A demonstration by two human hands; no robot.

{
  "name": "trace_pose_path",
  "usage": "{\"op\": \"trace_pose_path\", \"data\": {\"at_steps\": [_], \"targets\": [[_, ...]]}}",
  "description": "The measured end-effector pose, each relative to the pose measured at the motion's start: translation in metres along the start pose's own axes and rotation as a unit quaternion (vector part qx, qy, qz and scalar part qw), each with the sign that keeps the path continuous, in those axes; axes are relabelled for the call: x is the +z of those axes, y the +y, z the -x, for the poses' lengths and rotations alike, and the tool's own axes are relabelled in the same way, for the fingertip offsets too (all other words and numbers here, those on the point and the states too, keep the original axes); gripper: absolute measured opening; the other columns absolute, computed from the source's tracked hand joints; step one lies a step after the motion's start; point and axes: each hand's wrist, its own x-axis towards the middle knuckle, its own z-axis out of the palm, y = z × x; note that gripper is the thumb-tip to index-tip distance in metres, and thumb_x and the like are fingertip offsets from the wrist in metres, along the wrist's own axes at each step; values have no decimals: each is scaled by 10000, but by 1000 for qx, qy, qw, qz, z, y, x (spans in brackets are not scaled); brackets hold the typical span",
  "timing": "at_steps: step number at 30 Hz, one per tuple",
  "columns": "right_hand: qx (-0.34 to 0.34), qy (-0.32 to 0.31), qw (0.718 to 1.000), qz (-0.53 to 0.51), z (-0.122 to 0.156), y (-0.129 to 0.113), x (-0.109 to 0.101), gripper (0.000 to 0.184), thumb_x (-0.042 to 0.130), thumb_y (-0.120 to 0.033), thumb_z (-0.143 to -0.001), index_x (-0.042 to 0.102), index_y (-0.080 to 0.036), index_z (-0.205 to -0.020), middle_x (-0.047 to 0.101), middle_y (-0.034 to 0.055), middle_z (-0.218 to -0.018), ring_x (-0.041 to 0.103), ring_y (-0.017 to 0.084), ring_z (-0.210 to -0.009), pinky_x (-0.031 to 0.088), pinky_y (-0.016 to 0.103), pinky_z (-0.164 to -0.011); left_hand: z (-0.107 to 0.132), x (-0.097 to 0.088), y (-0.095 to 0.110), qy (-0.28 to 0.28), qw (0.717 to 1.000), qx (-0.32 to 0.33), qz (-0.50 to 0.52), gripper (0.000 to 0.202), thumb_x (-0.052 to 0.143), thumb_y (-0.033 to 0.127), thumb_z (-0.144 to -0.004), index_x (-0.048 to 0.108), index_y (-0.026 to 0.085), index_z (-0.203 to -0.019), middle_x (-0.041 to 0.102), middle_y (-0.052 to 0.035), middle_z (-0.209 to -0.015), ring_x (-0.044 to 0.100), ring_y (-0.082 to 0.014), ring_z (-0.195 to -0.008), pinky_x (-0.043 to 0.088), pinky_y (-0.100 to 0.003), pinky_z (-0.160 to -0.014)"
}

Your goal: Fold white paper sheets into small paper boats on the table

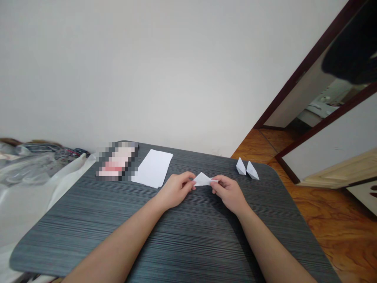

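A small piece of folded white paper (202, 179), peaked at the top like a triangle, is held between my two hands above the table. My left hand (176, 189) pinches its left corner between thumb and fingers. At the opposite corner, my right hand (229, 192) grips the paper the same way. Two finished-looking folded paper boats, one paper boat (240, 166) and another paper boat (252, 170), stand side by side to the right of my right hand. Left of my left hand lies a stack of white paper sheets (153, 168).
The dark wood-grain table (188, 243) has rounded corners and meets a white wall (165, 70). A pixelated rectangular object (118, 161) lies at the back left. Plastic-covered items (26, 184) crowd the left side. Wooden floor (338, 220) and a doorway are on the right.
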Motion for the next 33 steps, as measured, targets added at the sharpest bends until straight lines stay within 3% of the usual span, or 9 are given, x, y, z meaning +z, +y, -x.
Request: {"op": "trace_pose_path", "data": {"at_steps": [5, 11, 19, 25, 33], "targets": [[-60, -21, 997, 39, 1, -6, 1, 166, 569, -293, -827, 657, -185, -737, 574, 9, -663, 520, 139, -615, 387, 257, -585, 2, 0, 6, -17, 999, 44, -1, 173, 494, 278, -835, 609, 175, -914, 638, -7, -764, 560, -126, -679, 400, -213, -610], [-117, -62, 990, 51, 0, -11, 5, 142, 582, -232, -825, 693, -186, -750, 588, 23, -702, 542, 144, -663, 397, 261, -617, 2, 3, 5, -81, 996, 27, 16, 188, 508, 280, -826, 649, 167, -878, 622, 8, -673, 538, -106, -612, 372, -193, -565], [-90, -65, 993, 34, 2, -10, 8, 147, 524, -217, -860, 661, -182, -822, 587, 8, -686, 537, 129, -616, 400, 245, -580, 2, 2, 3, -90, 995, -29, 41, 315, 467, 400, -848, 644, 148, -786, 611, 5, -593, 511, -96, -519, 347, -188, -499], [-99, -55, 992, 52, 2, -10, 6, 200, 528, -219, -857, 620, -170, -686, 577, 7, -661, 545, 131, -630, 407, 250, -609, 1, 1, 5, -119, 991, -11, 59, 324, 463, 390, -850, 647, 146, -741, 604, 7, -591, 505, -94, -538, 348, -188, -517], [-112, -55, 991, 48, 2, -10, 7, 183, 492, -228, -877, 642, -181, -782, 590, 16, -695, 552, 132, -633, 427, 264, -626, 1, 4, 2, -100, 992, -32, 69, 310, 449, 376, -852, 652, 148, -801, 584, 15, -568, 493, -93, -526, 350, -188, -515]]}}
